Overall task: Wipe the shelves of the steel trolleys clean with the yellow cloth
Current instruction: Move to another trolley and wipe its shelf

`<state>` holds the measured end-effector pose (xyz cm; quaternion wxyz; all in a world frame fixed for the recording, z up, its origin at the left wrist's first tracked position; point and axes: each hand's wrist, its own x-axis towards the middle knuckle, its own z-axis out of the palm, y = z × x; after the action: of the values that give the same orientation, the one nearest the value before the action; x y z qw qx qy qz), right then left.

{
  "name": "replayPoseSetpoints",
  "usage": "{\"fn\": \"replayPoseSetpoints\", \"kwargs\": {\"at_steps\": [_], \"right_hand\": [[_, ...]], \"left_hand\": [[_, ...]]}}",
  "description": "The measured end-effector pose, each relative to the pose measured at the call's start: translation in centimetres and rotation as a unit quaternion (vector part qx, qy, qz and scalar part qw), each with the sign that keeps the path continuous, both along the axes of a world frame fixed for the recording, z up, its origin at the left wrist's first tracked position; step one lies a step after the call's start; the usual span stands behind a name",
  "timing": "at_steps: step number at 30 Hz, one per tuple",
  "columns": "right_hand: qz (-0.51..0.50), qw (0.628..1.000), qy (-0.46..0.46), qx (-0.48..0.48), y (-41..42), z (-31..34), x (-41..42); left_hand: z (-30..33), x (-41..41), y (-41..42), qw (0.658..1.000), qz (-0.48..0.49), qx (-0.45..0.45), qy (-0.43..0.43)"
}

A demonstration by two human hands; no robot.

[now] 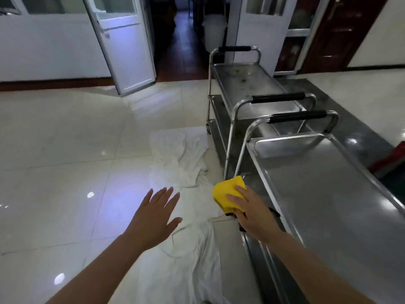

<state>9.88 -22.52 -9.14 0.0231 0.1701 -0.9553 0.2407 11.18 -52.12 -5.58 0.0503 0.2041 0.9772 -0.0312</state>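
- Sitting at 3 o'clock: near steel trolley (324, 194), second trolley (247, 84) behind it at 1
- Sprawled on the floor at 12: white sheet (186, 163)
- Hovering flat, fingers spread, holding nothing: left hand (153, 218)
- Gripping yellow cloth (228, 191) beside near trolley's left edge: right hand (254, 213)

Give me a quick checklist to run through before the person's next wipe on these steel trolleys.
1. Yellow cloth held: ok, the right hand grips it.
2. Left hand free: ok, open above the floor, holding nothing.
3. Cloth on a shelf: cannot tell; it sits at the near trolley's lower shelf edge.
4. Near trolley's top shelf free of objects: ok.
5. Far trolley's top shelf clean: not ok, spots show.
6. Footing: not ok, a white sheet lies crumpled beside the trolleys.
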Motion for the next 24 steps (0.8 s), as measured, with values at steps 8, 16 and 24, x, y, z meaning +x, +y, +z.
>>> {"fn": "replayPoseSetpoints", "kwargs": {"at_steps": [8, 16, 24], "right_hand": [[-0.089, 0.996, -0.009, 0.030, 0.4, -1.7, -7.0], [-0.316, 0.948, -0.046, 0.010, -0.6, -5.3, -13.6], [-0.486, 0.868, -0.082, -0.067, -3.4, -9.9, -14.1]], "left_hand": [[-0.6, -15.0, 3.5, 0.982, -0.186, -0.023, -0.009], [-5.5, -33.9, 9.6, 0.925, -0.371, -0.063, -0.055], [-12.6, -39.8, 14.6, 0.869, -0.474, -0.052, -0.133]]}}
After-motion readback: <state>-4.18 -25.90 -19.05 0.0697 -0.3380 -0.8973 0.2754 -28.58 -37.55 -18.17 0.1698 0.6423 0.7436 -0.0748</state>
